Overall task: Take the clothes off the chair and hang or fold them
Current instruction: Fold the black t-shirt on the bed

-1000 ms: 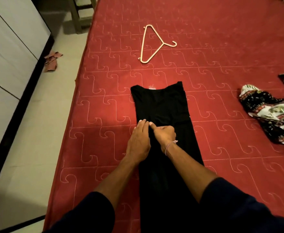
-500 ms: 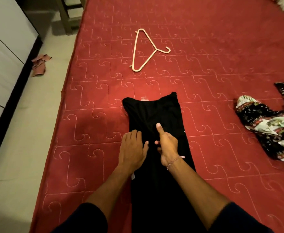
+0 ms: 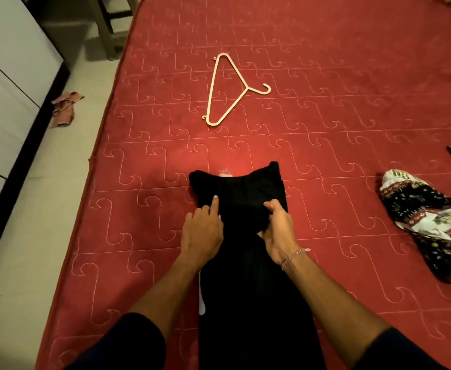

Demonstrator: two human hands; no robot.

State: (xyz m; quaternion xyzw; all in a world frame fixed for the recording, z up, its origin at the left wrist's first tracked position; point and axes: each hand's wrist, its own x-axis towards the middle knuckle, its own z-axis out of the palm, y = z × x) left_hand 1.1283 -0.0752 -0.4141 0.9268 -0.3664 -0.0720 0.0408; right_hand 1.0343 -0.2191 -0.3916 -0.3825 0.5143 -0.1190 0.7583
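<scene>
A long black garment (image 3: 245,289) lies flat on the red bed (image 3: 352,102), its far end toward the hanger. My left hand (image 3: 203,231) rests on the garment's left edge, index finger stretched forward and pressing the cloth. My right hand (image 3: 277,231) is at the garment's right side, thumb and curled fingers gripping a fold of the black fabric. A thin bracelet sits on that wrist. A pale plastic hanger (image 3: 229,89) lies bare on the bed beyond the garment.
A crumpled black, white and red patterned cloth (image 3: 427,222) lies on the bed at the right. The bed's left edge borders a pale floor with a pinkish rag (image 3: 64,108), a white wardrobe (image 3: 5,76) and a chair leg (image 3: 104,30) at the top.
My hands have moved apart from the garment's middle, the left to its left edge, the right to its right side, where it now grips a fold.
</scene>
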